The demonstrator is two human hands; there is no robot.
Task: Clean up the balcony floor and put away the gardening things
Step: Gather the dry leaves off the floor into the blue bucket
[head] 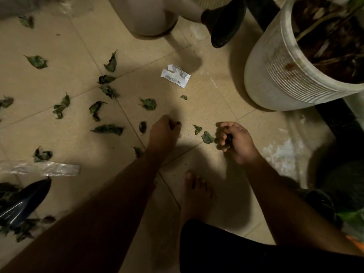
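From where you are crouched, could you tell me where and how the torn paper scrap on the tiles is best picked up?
Pinch the paper scrap at its upper edge, where torn flaps curl up off the floor; the rest lies flat and gives fingers little to catch. Come from above with the right hand, the nearer one, though it already holds leaves.

The beige tiled floor (197, 107) looks matt and slightly speckled, with whitish chalky smears at the right. The wilted dark green leaves (107, 129) are crumpled and dull. The white printed paper scrap (175, 75) is creased. The clear plastic strip (45, 169) is crinkled and shiny. The white ribbed plastic plant pot (279, 75) is grimy and stained. The dark blue plastic scoop (21, 203) is glossy.
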